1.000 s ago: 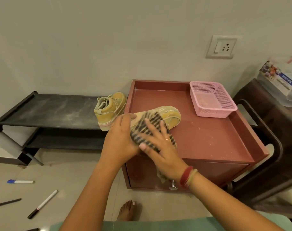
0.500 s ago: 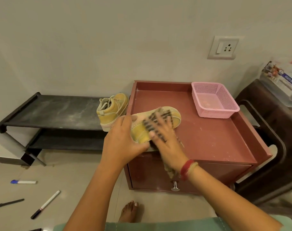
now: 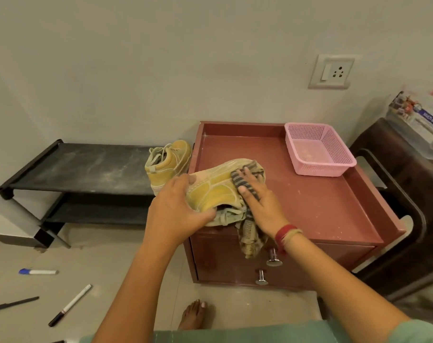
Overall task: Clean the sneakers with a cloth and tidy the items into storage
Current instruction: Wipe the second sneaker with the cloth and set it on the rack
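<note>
Gripping the yellow sneaker [image 3: 215,194] by its heel, the left hand [image 3: 176,209] steadies it sideways on the red surface [image 3: 309,206] so the flat right hand [image 3: 260,201] can press the striped cloth [image 3: 239,180] against its toe.

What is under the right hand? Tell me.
Under the right hand lies a striped cloth, pressed on the toe end of the yellow sneaker; its loose end hangs down the front of the cabinet. The sneaker surface beneath the cloth is covered.

dim warm indoor light, soft shadows, wide-angle bending at edges.
</note>
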`<state>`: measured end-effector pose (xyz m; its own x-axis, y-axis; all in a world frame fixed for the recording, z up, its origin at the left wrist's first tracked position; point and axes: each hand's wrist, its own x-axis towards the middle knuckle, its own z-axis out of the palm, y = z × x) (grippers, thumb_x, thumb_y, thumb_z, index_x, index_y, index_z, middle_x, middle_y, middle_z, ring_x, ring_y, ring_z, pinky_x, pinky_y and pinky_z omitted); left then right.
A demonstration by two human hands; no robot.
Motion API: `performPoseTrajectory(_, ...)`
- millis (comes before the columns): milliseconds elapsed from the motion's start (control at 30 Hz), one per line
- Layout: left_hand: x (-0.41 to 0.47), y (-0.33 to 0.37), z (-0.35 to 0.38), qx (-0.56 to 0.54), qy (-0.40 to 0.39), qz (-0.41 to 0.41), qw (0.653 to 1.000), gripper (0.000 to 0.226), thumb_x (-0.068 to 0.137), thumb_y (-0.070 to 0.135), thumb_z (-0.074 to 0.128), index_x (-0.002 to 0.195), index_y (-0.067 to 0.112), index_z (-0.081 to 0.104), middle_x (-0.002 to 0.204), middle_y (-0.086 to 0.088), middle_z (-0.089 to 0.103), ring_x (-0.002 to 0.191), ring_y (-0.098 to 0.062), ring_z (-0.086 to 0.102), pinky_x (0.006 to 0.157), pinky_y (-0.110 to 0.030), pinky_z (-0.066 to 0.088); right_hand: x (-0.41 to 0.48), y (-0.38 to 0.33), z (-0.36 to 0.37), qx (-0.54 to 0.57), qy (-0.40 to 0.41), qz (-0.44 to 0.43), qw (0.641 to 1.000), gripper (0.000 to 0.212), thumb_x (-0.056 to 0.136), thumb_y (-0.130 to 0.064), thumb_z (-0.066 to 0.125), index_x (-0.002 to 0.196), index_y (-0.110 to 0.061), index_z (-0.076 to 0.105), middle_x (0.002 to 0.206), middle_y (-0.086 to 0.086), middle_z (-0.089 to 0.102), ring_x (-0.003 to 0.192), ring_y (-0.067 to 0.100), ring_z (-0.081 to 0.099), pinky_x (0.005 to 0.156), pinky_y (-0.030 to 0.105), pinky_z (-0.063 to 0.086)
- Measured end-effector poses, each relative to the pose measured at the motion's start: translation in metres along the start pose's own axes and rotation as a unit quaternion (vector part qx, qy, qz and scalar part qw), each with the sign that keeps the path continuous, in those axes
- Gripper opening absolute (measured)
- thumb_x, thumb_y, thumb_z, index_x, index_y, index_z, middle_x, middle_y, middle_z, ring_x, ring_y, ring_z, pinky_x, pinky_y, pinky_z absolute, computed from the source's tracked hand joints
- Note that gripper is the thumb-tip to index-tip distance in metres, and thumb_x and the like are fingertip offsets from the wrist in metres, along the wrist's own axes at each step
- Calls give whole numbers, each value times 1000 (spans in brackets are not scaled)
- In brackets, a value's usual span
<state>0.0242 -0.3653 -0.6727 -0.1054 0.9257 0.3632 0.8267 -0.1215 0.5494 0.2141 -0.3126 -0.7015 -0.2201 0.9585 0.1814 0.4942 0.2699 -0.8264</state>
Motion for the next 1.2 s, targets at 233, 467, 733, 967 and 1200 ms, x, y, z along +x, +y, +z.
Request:
performPoseTrajectory(233,3,2,6,7,-18,-4,1000,76,61,56,72,124,27,41,119,7,45,97,-11,49,69,-32,46,-9,-23,15,97,17,-7,995,34,96,-37,45,130,-39,42,144,-20,32,139,1,11,118,38,13)
performPoseTrajectory(467,4,0,17,40,-11,30,999,80,62,66,62,128,23,47,124,2,46,112,-21,50,77,-38,50,-10,-8,12,-3,-32,-92,995,40,87,-60,33,126,-52,38,145,-28,28,142,1,8,118,46,6)
performPoseTrajectory(733,5,-3,16,68,-26,72,995,71,64,67,54,122,26,51,122,2,47,109,-20,51,76,-34,50,-15,-13,20,-49,-58,-98,992,29,87,-64,28,114,-72,31,147,-35,14,143,0,-1,115,47,-3)
performPoseTrajectory(967,7,-3,14,69,-23,72,995,73,64,68,53,124,27,55,124,2,49,114,-21,52,79,-36,50,-17,-15,18,-44,-77,-112,990,36,91,-58,33,127,-56,36,148,-28,22,144,3,2,117,47,3)
performPoseTrajectory(1200,8,-2,15,75,-16,69,995,80,63,74,53,127,27,55,127,2,51,116,-20,51,80,-37,51,-10,-13,14,-25,-78,-82,993,37,91,-56,35,128,-55,38,148,-28,21,144,6,-1,117,48,3)
